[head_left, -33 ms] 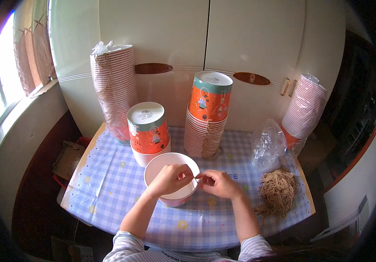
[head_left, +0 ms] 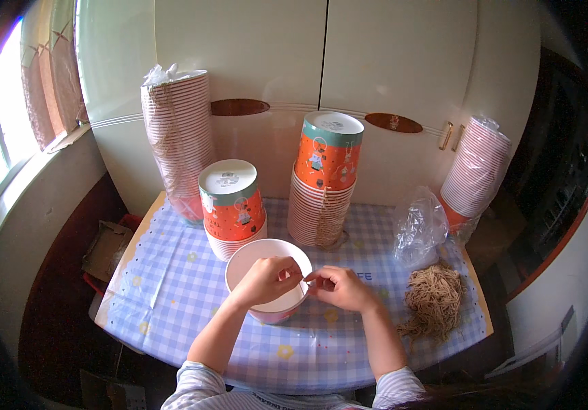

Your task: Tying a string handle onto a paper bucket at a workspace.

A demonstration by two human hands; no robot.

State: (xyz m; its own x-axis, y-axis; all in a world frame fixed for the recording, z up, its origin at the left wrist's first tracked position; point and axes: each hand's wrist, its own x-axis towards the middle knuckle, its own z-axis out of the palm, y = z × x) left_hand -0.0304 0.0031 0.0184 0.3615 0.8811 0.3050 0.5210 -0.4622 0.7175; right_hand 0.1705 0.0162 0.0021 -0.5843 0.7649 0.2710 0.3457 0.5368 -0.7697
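A white-lined paper bucket (head_left: pixel 238 262) stands upright on the table in front of me, its mouth facing up. Over its opening is my left hand (head_left: pixel 270 280), fingers closed in a pinch near the right side of the rim. My right hand (head_left: pixel 338 287) meets it from the right, just outside that rim, its thumb and fingers also pinched together. The fingertips nearly touch each other. Whatever lies between them is too small to make out; I cannot tell whether they grip the rim itself.
Behind the bucket stand a short stack of upturned orange buckets (head_left: pixel 234 213) and a taller one (head_left: pixel 326 181). Plastic-wrapped stacks rise at the back left (head_left: pixel 179 137) and back right (head_left: pixel 475 171). A clear plastic bag (head_left: pixel 419 229) and tangled brown string (head_left: pixel 434 301) lie at right on the checked tablecloth (head_left: pixel 171 294).
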